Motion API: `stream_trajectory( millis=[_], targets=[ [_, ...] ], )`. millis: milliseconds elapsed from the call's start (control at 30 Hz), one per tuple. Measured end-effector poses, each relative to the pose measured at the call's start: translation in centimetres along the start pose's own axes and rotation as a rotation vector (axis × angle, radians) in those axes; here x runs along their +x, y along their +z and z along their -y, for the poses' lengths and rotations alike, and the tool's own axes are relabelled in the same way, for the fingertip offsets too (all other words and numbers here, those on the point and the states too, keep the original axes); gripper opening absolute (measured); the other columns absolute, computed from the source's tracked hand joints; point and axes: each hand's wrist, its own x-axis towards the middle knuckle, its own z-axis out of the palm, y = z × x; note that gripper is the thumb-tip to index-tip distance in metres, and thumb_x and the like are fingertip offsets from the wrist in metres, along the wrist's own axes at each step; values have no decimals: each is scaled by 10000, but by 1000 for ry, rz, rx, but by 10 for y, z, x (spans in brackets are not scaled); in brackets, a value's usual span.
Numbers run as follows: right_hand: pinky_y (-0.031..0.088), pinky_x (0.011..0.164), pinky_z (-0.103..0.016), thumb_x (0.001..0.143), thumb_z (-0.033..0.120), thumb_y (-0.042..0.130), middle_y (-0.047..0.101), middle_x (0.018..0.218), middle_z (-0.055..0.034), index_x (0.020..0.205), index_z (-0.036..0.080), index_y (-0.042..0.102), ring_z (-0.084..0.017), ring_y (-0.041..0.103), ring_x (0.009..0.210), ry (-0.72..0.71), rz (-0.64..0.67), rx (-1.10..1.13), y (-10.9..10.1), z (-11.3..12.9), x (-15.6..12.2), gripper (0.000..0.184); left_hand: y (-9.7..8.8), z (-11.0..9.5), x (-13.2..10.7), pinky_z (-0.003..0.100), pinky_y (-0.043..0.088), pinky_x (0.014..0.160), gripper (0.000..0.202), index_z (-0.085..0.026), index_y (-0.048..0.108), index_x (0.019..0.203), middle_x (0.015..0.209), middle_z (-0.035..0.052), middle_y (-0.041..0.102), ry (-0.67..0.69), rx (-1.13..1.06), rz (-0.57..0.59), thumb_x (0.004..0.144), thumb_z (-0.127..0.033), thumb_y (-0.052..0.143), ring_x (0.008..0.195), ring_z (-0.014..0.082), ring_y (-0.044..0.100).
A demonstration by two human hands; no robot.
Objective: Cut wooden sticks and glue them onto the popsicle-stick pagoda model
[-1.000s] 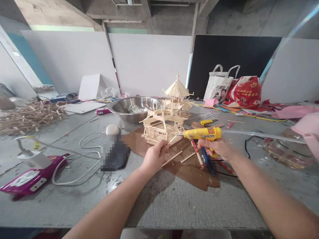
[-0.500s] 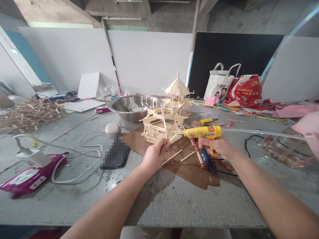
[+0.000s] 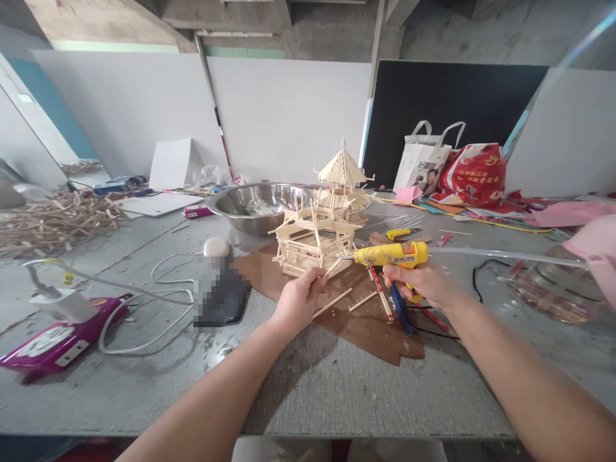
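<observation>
The left hand (image 3: 298, 298) pinches a wooden stick (image 3: 333, 268); the right hand (image 3: 423, 285) grasps a yellow hot-glue gun (image 3: 392, 255), nozzle (image 3: 347, 258) near the stick.

I hold the left forearm (image 3: 226, 385) and right forearm (image 3: 514, 372) reaching forward, angled inward (both bare), the left hand (image 3: 302, 296) set in a pinch, the right hand (image 3: 423, 284) curled in a fuller grip.

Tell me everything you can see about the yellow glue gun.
The glue gun has a yellow, plastic-looking body with dark printing and a metal-looking nozzle pointing left. The right hand grips it roughly level above the brown sheet. A long translucent rod extends from its rear. The nozzle tip is near the thin stick in the left hand; whether they touch is unclear.
</observation>
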Motion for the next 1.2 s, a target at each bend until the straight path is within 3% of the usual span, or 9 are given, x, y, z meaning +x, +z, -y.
stream_trajectory(
  millis=[833, 1200],
  targets=[
    [247, 282, -195, 589, 414, 644, 475, 405, 47, 596, 189, 552, -44, 340, 289, 8, -22, -16, 2, 3, 0, 243, 0, -1, 0, 202, 384, 573, 246, -193, 496, 852, 647, -21, 597, -7, 29, -4, 813, -368, 327, 567, 97, 517],
    [267, 290, -202, 605, 372, 644, 540, 485, 34, 651, 203, 565, -44, 353, 297, -17, -28, -40, 2, -3, 1, 193, -1, -2, 0, 214, 389, 594, 250, -200, 497, 846, 641, -24, 595, -10, 8, 11, 810, -379, 327, 587, 104, 528]
  ],
)
